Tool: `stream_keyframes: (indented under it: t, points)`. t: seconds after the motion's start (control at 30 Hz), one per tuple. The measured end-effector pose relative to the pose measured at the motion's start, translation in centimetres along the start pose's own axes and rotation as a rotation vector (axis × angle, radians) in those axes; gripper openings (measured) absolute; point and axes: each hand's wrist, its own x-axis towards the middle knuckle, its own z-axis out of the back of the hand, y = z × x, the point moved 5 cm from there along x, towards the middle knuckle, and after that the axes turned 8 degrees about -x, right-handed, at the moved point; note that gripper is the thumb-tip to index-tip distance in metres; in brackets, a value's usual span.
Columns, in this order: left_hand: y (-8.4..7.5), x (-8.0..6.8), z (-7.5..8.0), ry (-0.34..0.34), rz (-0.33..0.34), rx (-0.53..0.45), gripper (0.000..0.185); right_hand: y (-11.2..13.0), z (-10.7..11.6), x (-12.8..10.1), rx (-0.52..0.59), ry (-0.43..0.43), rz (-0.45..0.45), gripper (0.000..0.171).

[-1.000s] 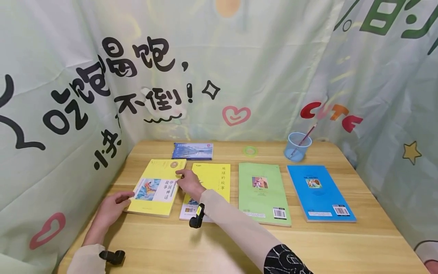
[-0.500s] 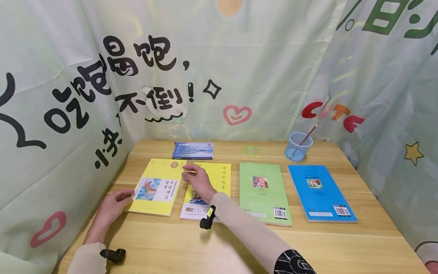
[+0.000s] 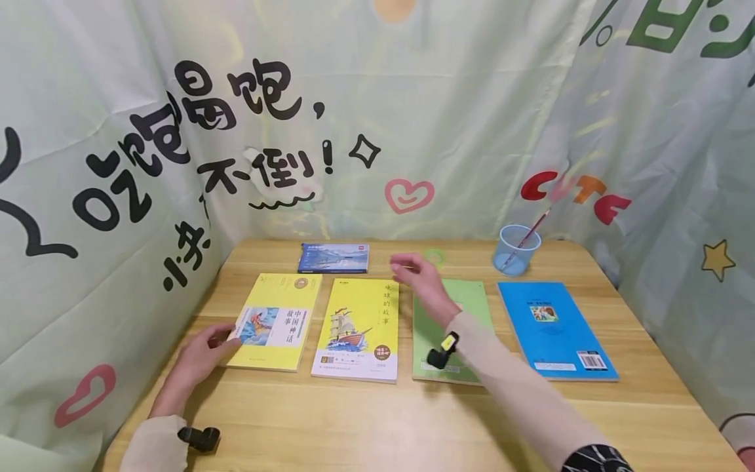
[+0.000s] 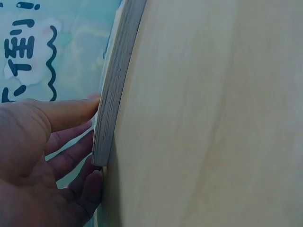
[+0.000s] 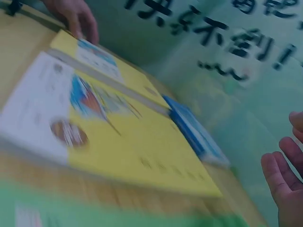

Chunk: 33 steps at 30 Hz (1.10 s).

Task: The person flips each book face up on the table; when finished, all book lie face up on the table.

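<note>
The left hand point(image 3: 203, 354) touches the myth book point(image 3: 271, 321), left of the ship book point(image 3: 356, 328), with relaxed fingers; light fingertip pressure on 2 edges should steer it better than squeezing. The right hand point(image 3: 426, 286), loosely curved, holding nothing, hangs by the ship book's far right corner, sleeve point(image 3: 519, 383) slanting away rightward.

In front of me I have a table point(image 3: 366, 419) with a pale wood grain. Across it, from my left, lie the leftmost yellow book point(image 3: 274, 357), a second yellow book point(image 3: 360, 308), a green book point(image 3: 426, 334) and a blue book point(image 3: 557, 334). Behind these rest a flat blue box point(image 3: 333, 258), a small green ring point(image 3: 440, 254) and an upright blue cup point(image 3: 514, 262).
</note>
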Motion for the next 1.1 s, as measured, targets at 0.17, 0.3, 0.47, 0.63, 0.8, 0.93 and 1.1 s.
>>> stream_keyframes:
  t: [0.17, 0.3, 0.47, 0.63, 0.8, 0.93, 1.1]
  points:
    - [0.6, 0.5, -0.3, 0.014, -0.015, 0.023, 0.065, -0.5, 7.8, -1.2, -0.047, -0.065, -0.01, 0.049]
    - [0.6, 0.7, -0.1, 0.023, -0.004, 0.009, 0.062, -1.1, 12.9, -2.5, -0.006, -0.145, -0.018, 0.043]
    - [0.6, 0.7, -0.2, 0.031, -0.004, -0.001, 0.062, -1.6, 18.1, -5.3, -0.043, -0.201, -0.036, 0.051]
    - [-0.5, 0.8, -0.5, -0.014, -0.033, -0.017, 0.059, -2.3, 23.2, -8.1, -0.214, -0.247, -0.083, 0.067]
    - [-5.3, 1.5, -1.9, -0.038, -0.115, -0.059, 0.049, -3.0, 27.5, -10.4, -0.13, -0.289, -0.058, 0.062]
    - [-10.3, 2.4, -5.2, 0.022, -0.176, -0.087, 0.044, -3.1, 29.9, -11.7, 0.02, -0.265, -0.007, 0.05]
    - [-15.9, 3.0, -11.1, 0.14, -0.215, -0.137, 0.039, -3.6, 31.6, -12.6, 0.043, -0.245, -0.012, 0.043]
